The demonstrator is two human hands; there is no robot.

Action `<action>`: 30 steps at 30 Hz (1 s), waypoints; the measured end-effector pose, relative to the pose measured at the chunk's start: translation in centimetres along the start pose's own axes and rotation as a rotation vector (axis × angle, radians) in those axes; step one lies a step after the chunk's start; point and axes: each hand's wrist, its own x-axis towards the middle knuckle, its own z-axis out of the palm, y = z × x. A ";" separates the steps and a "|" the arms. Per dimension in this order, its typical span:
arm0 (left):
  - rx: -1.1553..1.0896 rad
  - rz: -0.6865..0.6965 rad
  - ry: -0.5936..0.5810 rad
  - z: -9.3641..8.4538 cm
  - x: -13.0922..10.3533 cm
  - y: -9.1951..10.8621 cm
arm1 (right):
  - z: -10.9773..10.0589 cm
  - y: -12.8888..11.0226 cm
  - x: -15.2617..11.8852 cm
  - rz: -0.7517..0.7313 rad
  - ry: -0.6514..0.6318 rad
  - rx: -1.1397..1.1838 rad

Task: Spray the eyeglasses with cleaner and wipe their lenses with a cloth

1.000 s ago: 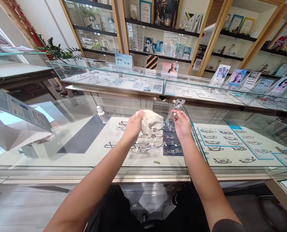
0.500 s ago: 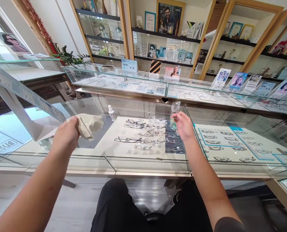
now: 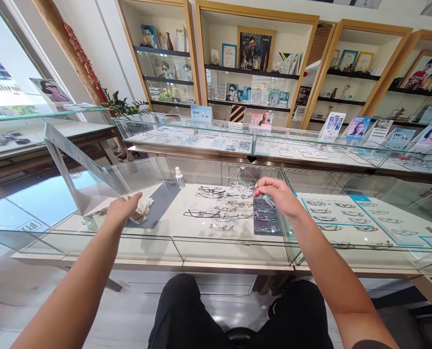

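Observation:
My left hand (image 3: 123,207) is low over the glass counter at the left, on a crumpled beige cleaning cloth (image 3: 142,211). Its thumb points right along the cloth, while the other fingers are mostly hidden. Between the thumb and fingertips of my right hand (image 3: 279,196) is a pair of thin-rimmed eyeglasses (image 3: 250,172), raised above the counter and tilted. Part of the glasses is covered by the fingers, and their clear lenses blend into the display behind. A small white bottle (image 3: 180,178) stands upright on the counter between my hands.
Beneath the glass top of the counter (image 3: 234,245) lie rows of eyeglasses (image 3: 201,214). A white-framed slanted stand (image 3: 61,169) is left of my left hand. Further back runs another glass showcase (image 3: 216,138) with upright cards. My knees are below the counter's front edge.
My left hand has lowered the cloth towards the counter. My right hand has turned and dipped, tilting the eyeglasses. The head view has shifted slightly upwards and left.

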 end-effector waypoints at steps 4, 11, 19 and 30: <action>0.217 -0.057 0.294 0.8 -0.1 -0.7 | -0.4 -2.2 -0.5 -0.019 -0.056 -0.102; 0.310 0.473 0.104 6.2 -5.4 9.9 | -0.8 -5.0 1.0 -0.032 -0.075 -0.188; 0.037 0.792 -0.097 14.7 -11.3 21.7 | -0.5 -4.9 4.6 0.004 -0.046 -0.218; -0.057 0.781 -0.019 19.3 -8.1 22.8 | -2.8 -5.6 7.1 -0.034 -0.001 -0.277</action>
